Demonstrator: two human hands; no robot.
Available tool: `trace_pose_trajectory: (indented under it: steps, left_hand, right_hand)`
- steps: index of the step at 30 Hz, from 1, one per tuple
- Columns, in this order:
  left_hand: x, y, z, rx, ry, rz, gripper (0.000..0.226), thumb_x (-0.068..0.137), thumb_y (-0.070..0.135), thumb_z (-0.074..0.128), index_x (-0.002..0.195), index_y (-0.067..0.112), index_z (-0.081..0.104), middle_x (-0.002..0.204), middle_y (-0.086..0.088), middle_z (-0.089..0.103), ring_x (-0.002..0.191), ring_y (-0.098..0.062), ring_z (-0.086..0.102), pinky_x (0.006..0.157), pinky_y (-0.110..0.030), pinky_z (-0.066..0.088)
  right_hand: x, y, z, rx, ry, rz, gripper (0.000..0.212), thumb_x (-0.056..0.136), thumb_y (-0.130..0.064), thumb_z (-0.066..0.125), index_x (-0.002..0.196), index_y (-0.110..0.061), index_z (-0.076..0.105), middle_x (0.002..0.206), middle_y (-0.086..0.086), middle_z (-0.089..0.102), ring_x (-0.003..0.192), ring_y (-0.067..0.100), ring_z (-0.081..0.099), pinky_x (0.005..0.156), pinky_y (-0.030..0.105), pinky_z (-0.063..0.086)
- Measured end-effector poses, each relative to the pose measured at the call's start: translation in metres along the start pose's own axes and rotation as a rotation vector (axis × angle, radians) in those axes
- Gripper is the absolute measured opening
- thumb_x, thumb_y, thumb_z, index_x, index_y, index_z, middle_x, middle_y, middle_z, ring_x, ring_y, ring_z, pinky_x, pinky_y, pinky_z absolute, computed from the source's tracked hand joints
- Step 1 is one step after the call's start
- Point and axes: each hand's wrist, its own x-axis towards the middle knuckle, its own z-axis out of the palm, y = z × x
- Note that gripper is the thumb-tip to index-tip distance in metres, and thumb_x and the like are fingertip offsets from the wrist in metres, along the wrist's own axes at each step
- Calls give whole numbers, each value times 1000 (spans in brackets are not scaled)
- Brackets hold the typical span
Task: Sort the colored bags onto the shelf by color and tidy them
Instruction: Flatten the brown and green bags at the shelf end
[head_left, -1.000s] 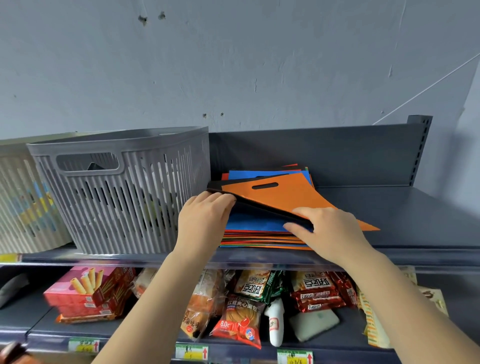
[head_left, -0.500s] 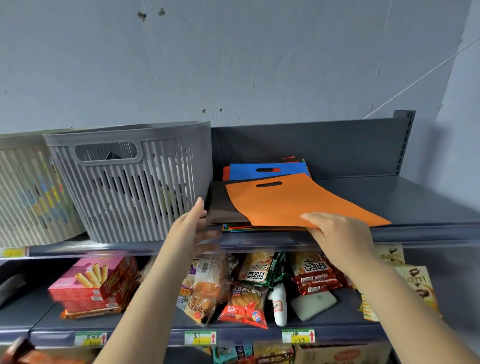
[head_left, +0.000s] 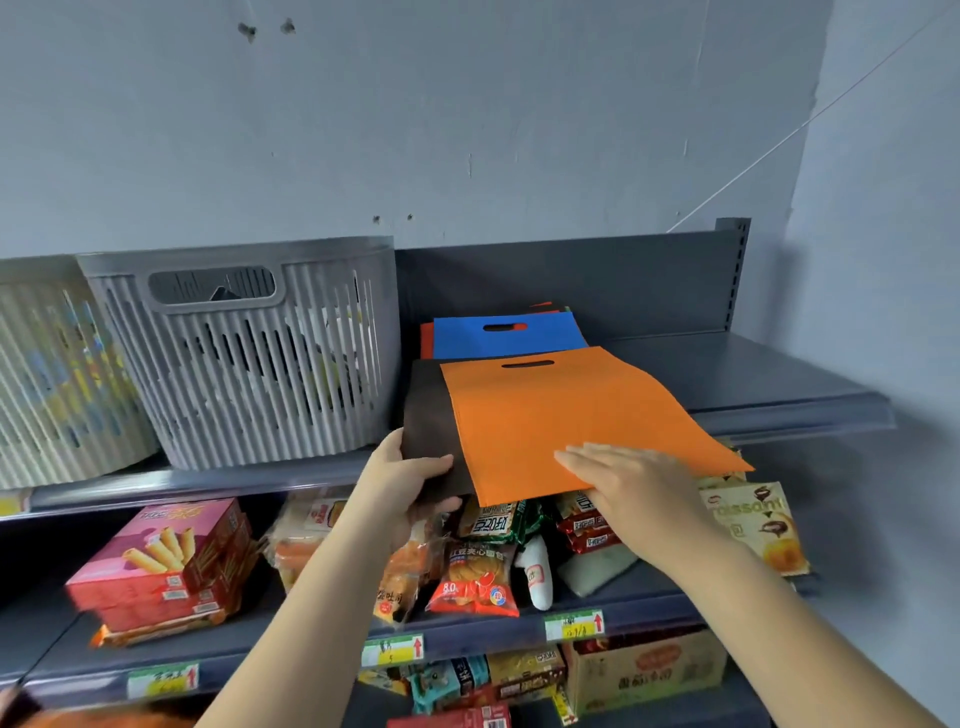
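The orange bag (head_left: 571, 421) lies flat on top of the black bag (head_left: 428, 415), its near edge hanging out past the front lip of the top shelf (head_left: 810, 410). My left hand (head_left: 410, 483) grips the black bag's near left corner, thumb on top and the other fingers curled beneath. My right hand (head_left: 634, 483) lies flat on the orange bag's near right part, fingers straight and together, pressing rather than gripping.

To do this well, I judge I should keep the right palm flat so the orange sheet does not skid while the left draws the black one clear, then carry each to its own colour, handle slots facing the same way and edges squared.

Both bags look like thin, limp non-woven sheets with a punched slot handle at the far end. Behind them a blue bag (head_left: 506, 340) tops a stack with red showing at its left edge. Left of that stands a grey slatted basket (head_left: 249, 364); snack packets (head_left: 475, 577) fill the lower shelf.
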Motion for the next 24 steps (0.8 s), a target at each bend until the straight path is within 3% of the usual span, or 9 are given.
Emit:
trace_pose_trajectory:
  steps: [5, 8, 10, 11, 14, 17, 19, 21, 24]
  left_hand:
    - [-12, -22, -1, -16, -18, 43, 34, 92, 16, 60, 124, 16, 50, 111, -11, 63, 70, -22, 67, 42, -24, 49]
    - [-18, -31, -1, 40, -15, 75, 45, 85, 7, 66, 125, 17, 47, 111, -9, 62, 70, -24, 66, 41, -25, 49]
    - [-23, -35, -1, 69, -4, 92, 49, 84, 1, 65, 126, 19, 46, 112, -10, 60, 63, -25, 64, 41, -26, 48]
    - [-26, -37, -2, 59, -2, 97, 51, 84, -2, 64, 126, 20, 45, 112, -12, 60, 57, -24, 61, 40, -26, 46]
    - [-38, -43, -8, -3, 0, 91, 53, 85, -6, 61, 126, 23, 45, 111, -12, 59, 49, -21, 59, 38, -24, 45]
    - [-53, -56, -17, -36, -47, 87, 59, 87, -9, 57, 129, 28, 42, 111, -10, 58, 48, -19, 58, 35, -23, 45]
    - [-63, -71, -23, -65, -73, 53, 64, 86, -9, 57, 135, 29, 41, 117, -11, 58, 54, -19, 61, 36, -23, 46]
    - [-74, -87, -29, -76, -86, 9, 65, 86, -8, 58, 137, 28, 41, 120, -10, 58, 59, -19, 64, 36, -24, 47]
    - [-86, -110, -35, -11, -135, -35, 64, 87, -6, 58, 133, 35, 39, 119, -6, 59, 65, -25, 64, 40, -28, 51]
  right_hand:
    - [-8, -23, 3, 10, -49, -47, 65, 38, -9, 94, 100, -16, 75, 97, -1, 74, 86, 15, 72, 68, 33, 58]
    - [-15, -33, 9, 19, -72, -96, 51, 56, -21, 89, 104, -16, 73, 102, 0, 73, 91, 15, 70, 73, 34, 57]
    - [-22, -36, 3, -5, -153, -91, 32, 90, -39, 57, 112, -21, 70, 111, -4, 70, 101, 12, 67, 85, 34, 53]
    - [-24, -37, -6, 32, -268, -31, 49, 97, -52, 33, 119, -23, 66, 118, -6, 66, 109, 12, 63, 95, 35, 46]
    - [-36, -29, -32, 277, -310, 398, 78, 87, -74, 13, 136, -26, 50, 137, -10, 51, 128, 13, 47, 110, 33, 28]
    - [-53, -2, -46, 595, -236, 1025, 61, 91, -56, 47, 139, -20, 44, 141, 0, 48, 128, 23, 45, 100, 38, 37]
    - [-66, 14, -53, 904, -290, 1299, 73, 78, -52, 69, 137, -16, 47, 138, 4, 50, 125, 26, 48, 102, 41, 39]
    - [-83, 22, -59, 1192, -323, 1479, 64, 64, -39, 80, 120, -16, 60, 117, 7, 66, 109, 26, 61, 91, 42, 50]
    - [-109, 4, -59, 1305, -408, 1454, 24, 82, -6, 66, 106, -10, 64, 95, 9, 73, 86, 21, 67, 63, 29, 55]
